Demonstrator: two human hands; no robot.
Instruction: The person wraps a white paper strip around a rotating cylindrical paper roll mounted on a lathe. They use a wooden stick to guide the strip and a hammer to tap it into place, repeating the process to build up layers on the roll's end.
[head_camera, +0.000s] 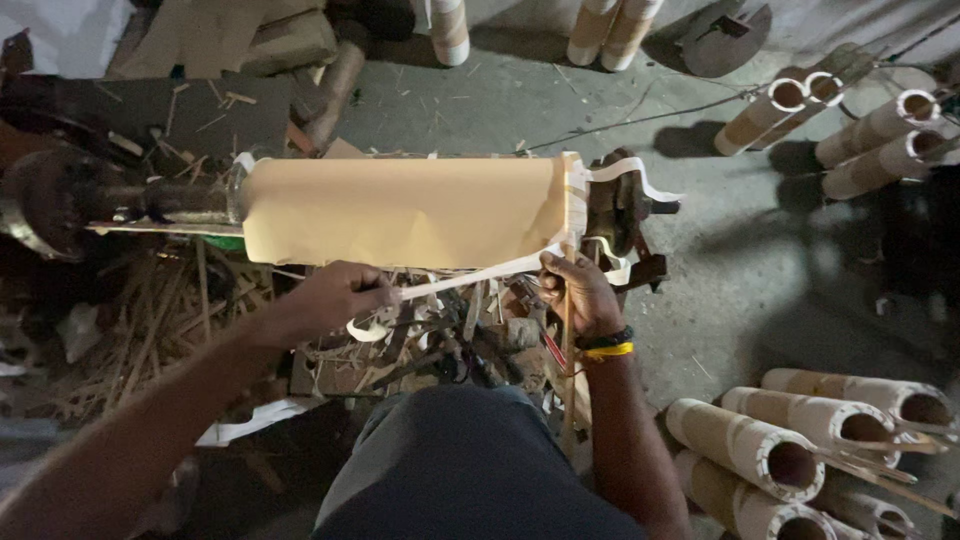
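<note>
My left hand (335, 298) is closed in a fist around one end of a thin pale strip (470, 276), just below the front edge of the big tan paper roll (405, 212). The grip is tight, fingers curled fully over, and a loose curl of the same pale strip hangs under my knuckles. My right hand (580, 295) is closed too, pinching the strip near the right end of the roll; it wears a black and a yellow band at the wrist. The strip runs taut between my two hands, slanting up a little toward the right, and lies against the lower side of the roll.

The roll lies level on a dark metal shaft (150, 203) that sticks out on the left toward a round metal wheel (35, 205). At the right end the roll meets a rusty clamp fitting (625, 215), where more pale strip loops around and curls off.

Below the roll lies a heap of wood slivers and paper offcuts (150, 320), with dark metal tools mixed in near my hands. My knee in dark cloth (450, 460) fills the bottom of the view. On the concrete floor (720, 260) to the right lie finished cardboard tubes (800, 440) stacked near my right arm, and further tubes (880, 130) lie well apart at the upper right.
</note>
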